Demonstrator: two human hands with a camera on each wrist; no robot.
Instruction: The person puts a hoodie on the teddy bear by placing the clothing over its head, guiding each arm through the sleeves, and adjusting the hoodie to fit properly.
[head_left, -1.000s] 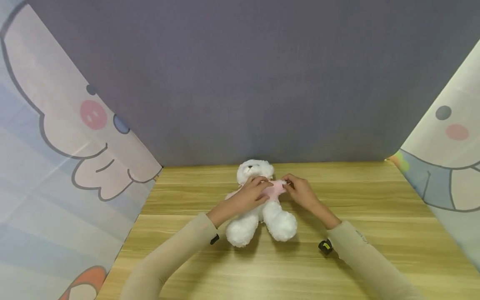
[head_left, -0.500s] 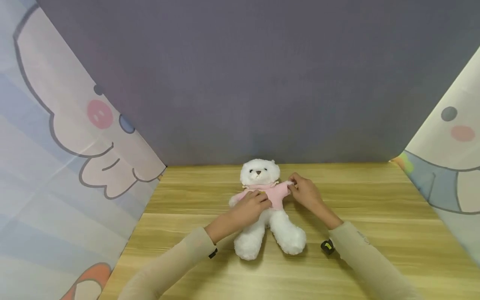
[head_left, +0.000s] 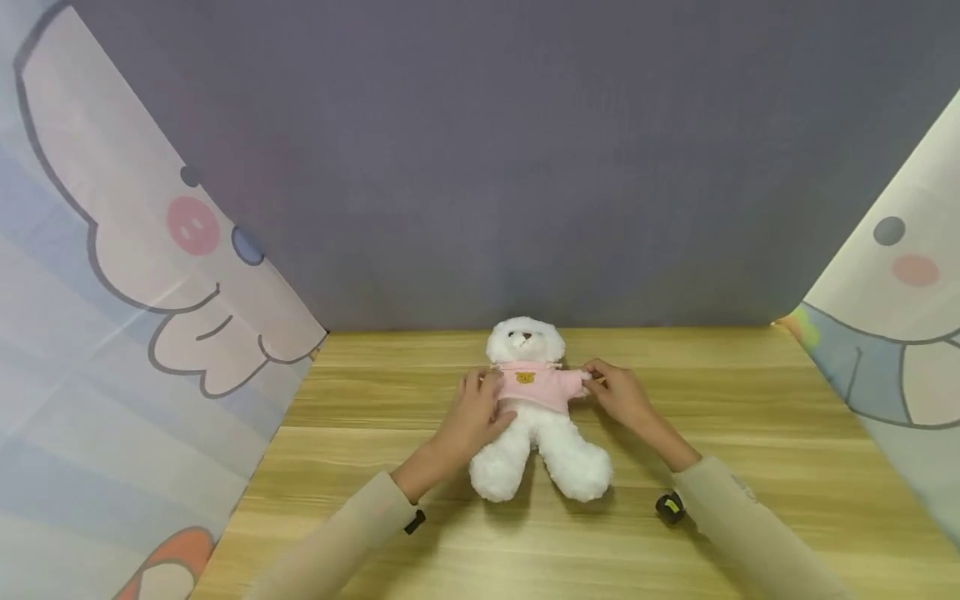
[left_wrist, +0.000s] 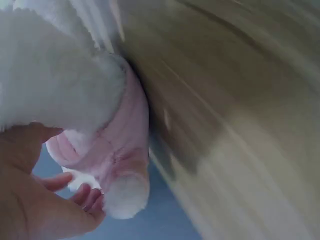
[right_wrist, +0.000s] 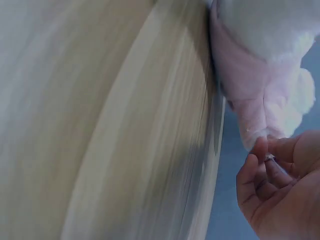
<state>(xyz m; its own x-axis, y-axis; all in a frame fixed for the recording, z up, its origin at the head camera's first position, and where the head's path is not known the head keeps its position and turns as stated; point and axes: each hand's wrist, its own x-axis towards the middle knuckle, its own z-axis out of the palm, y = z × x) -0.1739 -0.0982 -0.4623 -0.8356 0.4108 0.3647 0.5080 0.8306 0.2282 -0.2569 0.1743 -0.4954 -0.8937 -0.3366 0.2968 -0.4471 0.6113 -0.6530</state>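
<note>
A white plush teddy bear [head_left: 574, 467] in a pink shirt [head_left: 543, 392] lies face up on the wooden table. My right hand [head_left: 624, 400] pinches the tip of its arm just past the sleeve; the right wrist view shows thumb and fingertips [right_wrist: 260, 148] together there. My left hand [head_left: 467, 421] rests against the bear's other side, fingers over the shirt's edge and thumb by the belly. From the left wrist, that hand [left_wrist: 50, 200] has a gap between thumb and fingers, beside the bear's short arm [left_wrist: 129, 195]. The left hand hides part of that arm in the head view.
The wooden table [head_left: 720, 400] runs back to a grey panel [head_left: 540, 167]. Cartoon-printed cloths hang at the left [head_left: 52, 350] and right [head_left: 907, 333]. A small black device [head_left: 670, 507] sits at the right cuff.
My left hand has moved off the bear's chest to its side, uncovering the yellow bear patch on the shirt. The bear has shifted and straightened. My right hand stays at the arm's tip.
</note>
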